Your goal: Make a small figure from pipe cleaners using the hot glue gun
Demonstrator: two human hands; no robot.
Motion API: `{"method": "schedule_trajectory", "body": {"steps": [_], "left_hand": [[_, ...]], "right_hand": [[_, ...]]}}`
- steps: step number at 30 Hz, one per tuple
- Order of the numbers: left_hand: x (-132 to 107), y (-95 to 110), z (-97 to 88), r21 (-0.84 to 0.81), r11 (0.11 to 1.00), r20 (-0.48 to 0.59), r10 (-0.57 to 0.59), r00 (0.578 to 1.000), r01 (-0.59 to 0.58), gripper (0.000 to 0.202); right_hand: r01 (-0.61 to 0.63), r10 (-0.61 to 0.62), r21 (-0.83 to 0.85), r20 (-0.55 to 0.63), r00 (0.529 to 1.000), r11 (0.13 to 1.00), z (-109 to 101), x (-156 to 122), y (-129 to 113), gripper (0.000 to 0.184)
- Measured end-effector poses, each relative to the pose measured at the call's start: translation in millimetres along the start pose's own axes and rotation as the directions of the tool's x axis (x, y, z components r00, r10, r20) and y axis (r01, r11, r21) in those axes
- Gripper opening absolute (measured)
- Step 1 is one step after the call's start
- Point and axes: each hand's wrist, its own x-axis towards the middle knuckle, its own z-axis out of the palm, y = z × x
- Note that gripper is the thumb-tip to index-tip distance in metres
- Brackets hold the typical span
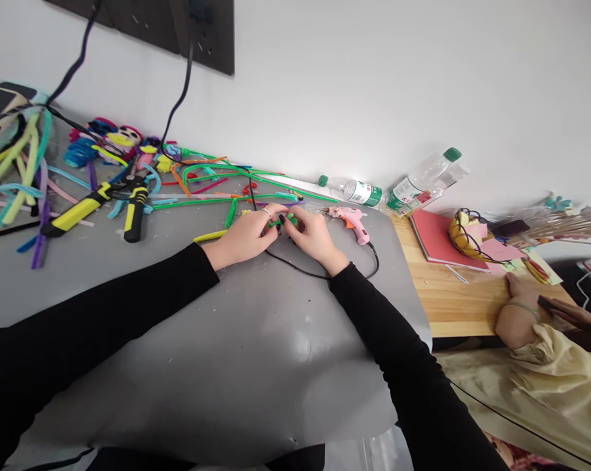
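Observation:
My left hand [246,237] and my right hand [314,237] meet over the middle of the grey table, fingertips pinched together. Between them is a short green pipe cleaner [290,219], bent or curled, its shape partly hidden by my fingers. A yellow pipe cleaner [210,236] lies beside my left hand, and a folded green pipe cleaner piece [231,213] rests just behind it. To the right of my right hand, a pink hot glue gun [353,224] lies on its side, its black cord looping behind my right wrist.
Yellow-and-black pliers [80,210] lie at left among scattered pipe cleaners. Small fuzzy figures [121,140] stand along the wall. Plastic bottles [361,191] lie at the back. On the wooden table at right are a red folder [437,239], a basket [465,235] and another person's arm [518,317].

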Motion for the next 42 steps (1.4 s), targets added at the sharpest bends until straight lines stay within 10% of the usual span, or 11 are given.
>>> {"method": "schedule_trajectory", "body": {"steps": [42], "left_hand": [[2.4,-8.9,3.4,0.016,1.0,0.057,0.01,0.998,-0.011,0.047]], "right_hand": [[0.0,0.0,0.001,0.077,0.997,1.0,0.6,1.3,1.5,0.018]]}}
